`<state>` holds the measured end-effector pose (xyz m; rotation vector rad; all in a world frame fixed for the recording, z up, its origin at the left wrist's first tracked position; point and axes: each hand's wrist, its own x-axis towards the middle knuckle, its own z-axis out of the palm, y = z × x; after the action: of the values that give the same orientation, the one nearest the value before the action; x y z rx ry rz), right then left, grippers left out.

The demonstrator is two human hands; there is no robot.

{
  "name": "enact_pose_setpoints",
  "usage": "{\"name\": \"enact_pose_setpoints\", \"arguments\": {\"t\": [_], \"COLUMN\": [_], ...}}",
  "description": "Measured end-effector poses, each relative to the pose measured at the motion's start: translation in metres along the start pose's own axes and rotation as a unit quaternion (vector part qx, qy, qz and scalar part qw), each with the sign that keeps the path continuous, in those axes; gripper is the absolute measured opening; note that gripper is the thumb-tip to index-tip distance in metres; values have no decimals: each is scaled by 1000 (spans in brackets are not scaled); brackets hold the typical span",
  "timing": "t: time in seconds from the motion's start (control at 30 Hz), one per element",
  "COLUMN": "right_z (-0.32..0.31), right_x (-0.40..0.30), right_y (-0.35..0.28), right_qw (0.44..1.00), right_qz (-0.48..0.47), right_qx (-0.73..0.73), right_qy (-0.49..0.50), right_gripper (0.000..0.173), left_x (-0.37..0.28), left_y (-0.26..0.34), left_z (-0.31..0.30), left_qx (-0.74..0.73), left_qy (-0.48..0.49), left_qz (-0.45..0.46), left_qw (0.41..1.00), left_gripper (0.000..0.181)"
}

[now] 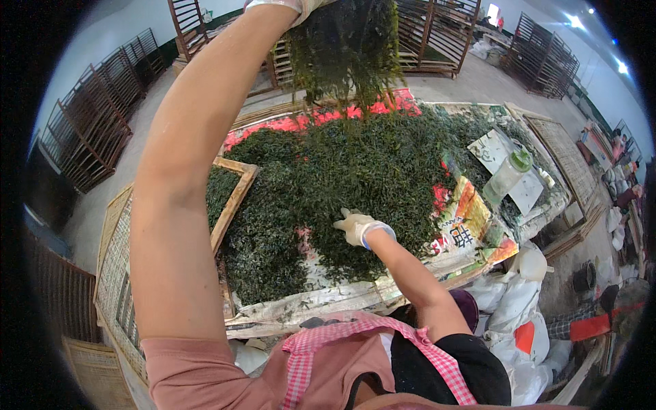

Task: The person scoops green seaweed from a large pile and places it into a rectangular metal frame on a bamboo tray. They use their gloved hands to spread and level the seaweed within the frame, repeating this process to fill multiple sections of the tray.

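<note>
My left hand (309, 6), in a pale glove, is raised at the top edge of the view and partly cut off. From it hangs a clump of dark green seaweed-like strands (348, 46), ragged and thin at its lower end. Below lies a wide heap of chopped dark green plant matter (359, 159), spread over a table covered with sheets and sacks. My gloved right hand (356, 227) is at the near part of this heap, fingers apart. I see nothing held in it.
A wooden frame (233, 205) lies at the heap's left. On the right are a green-lidded plastic jar (507, 174), a white board (528, 192) and a printed sack (469, 220). Woven trays (561, 154) lean beside the table. Slatted racks (87, 123) stand around; stuffed white bags (512, 302) crowd the near right.
</note>
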<state>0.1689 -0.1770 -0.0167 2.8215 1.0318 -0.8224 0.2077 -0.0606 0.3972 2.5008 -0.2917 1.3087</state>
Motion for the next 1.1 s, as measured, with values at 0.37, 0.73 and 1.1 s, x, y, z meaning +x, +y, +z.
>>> {"name": "enact_pose_setpoints", "arguments": {"t": [0.37,0.73,1.1], "right_z": [-141,-98,20], "right_x": [-22,-158,-13], "right_y": [-52,1,65], "right_qw": [873,807,995], "right_qz": [-8,-119,43], "right_qx": [-19,275,82], "right_qy": [488,508,32], "right_gripper": [60,44,50], "left_x": [-7,-28,-17], "left_y": [1,-27,-29], "left_z": [-12,-11,-17], "left_qx": [-60,-115,-173], "left_qy": [-94,-74,-47], "left_qz": [-30,-37,59], "left_qw": [993,990,982], "left_gripper": [47,44,43]}}
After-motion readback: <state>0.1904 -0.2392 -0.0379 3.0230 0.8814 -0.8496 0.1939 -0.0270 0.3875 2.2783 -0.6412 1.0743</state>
